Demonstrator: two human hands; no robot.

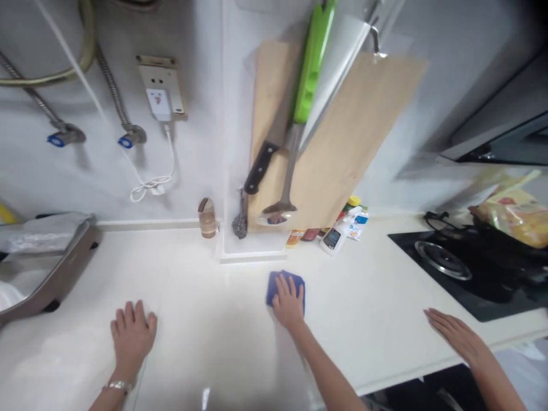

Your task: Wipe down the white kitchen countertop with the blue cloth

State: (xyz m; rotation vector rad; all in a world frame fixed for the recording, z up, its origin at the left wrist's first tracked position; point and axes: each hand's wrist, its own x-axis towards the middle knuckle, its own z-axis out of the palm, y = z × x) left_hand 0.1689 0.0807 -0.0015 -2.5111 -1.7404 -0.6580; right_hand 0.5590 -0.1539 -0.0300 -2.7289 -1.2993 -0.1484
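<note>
On the white countertop, a blue cloth [271, 287] lies beneath my right hand [289, 302]. My fingers are a little apart and press the cloth down against the surface; the palm hides part of it. Farther left, my left hand [133, 331] rests flat on the counter with its fingers spread and nothing in it. A bracelet [118, 386] circles that wrist. Another person's hand [454, 334] reaches in from the right and rests near the counter's front edge, away from the cloth.
A pan-like appliance [71, 265] stands at the left, a black stove [479, 268] at the right. Beyond the cloth hang a cutting board [363, 125], a knife [259, 171] and a ladle [289, 177]. A small jar [208, 220] and a white bottle [334, 237] stand along the wall.
</note>
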